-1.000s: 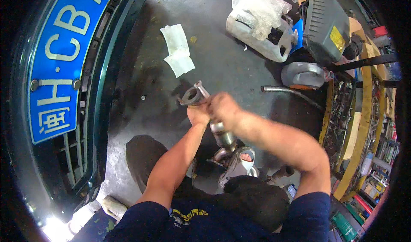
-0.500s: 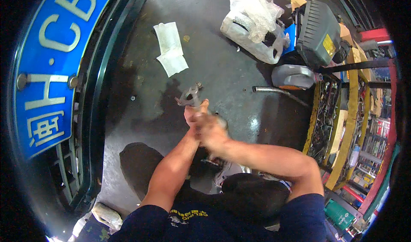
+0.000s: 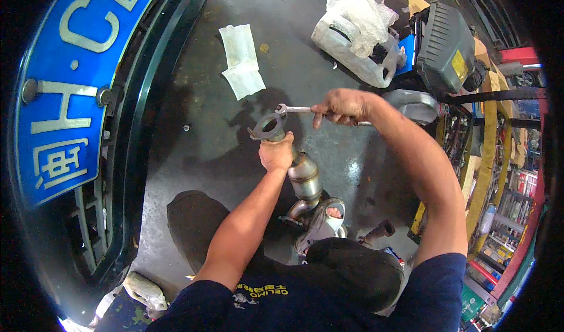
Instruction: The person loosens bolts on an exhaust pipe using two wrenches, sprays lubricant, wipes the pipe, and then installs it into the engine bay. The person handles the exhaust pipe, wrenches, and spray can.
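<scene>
A metal exhaust pipe with a bulging catalytic converter (image 3: 305,175) stands between my knees, its flanged end tilted up and away from me. My left hand (image 3: 276,154) is wrapped round the pipe just below the flange (image 3: 258,133). In my right hand (image 3: 345,108) is a steel wrench (image 3: 298,109), held roughly level, its ring end at the far right corner of the flange. Whether that end sits on a bolt I cannot tell. A curved, shiny metal part (image 3: 320,226) lies below the converter, partly hidden by my legs.
A vehicle front with a blue plate (image 3: 64,118) borders the left. White paper sheets (image 3: 242,62) lie on the dark floor. Plastic-wrapped items (image 3: 355,35), a black plastic housing (image 3: 443,44) and a grey jug (image 3: 414,105) stand at the far right, beside a yellow-edged parts rack (image 3: 483,179).
My right hand has swung from beside my left wrist out to the far right, bringing the wrench to the flange. The converter, covered before, now shows. My left hand keeps its grip.
</scene>
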Available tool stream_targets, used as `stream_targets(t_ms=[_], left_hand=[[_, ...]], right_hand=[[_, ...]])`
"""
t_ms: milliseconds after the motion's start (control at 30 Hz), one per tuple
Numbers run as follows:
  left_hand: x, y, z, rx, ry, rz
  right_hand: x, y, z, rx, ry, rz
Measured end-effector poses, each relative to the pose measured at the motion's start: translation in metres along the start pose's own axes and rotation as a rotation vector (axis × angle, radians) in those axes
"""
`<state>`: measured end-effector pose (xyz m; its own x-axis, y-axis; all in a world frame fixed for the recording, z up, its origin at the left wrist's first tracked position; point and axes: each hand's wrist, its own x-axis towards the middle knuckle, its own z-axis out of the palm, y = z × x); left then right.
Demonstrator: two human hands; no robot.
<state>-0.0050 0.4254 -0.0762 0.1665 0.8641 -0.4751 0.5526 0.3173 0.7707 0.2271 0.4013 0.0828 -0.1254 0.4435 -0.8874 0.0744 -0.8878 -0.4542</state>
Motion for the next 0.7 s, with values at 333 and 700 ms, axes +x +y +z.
stream_targets(t_ms=[333, 700], left_hand=[[-0.006, 0.006, -0.009, 0.08, -0.025, -0.069], [-0.003, 0.004, -0.006, 0.053, -0.006, -0.111]], right_hand=[[0.053, -0.022, -0.07, -0.174, -0.124, 0.122], [0.033, -0.01, -0.047, -0.193, 0.097, -0.075]])
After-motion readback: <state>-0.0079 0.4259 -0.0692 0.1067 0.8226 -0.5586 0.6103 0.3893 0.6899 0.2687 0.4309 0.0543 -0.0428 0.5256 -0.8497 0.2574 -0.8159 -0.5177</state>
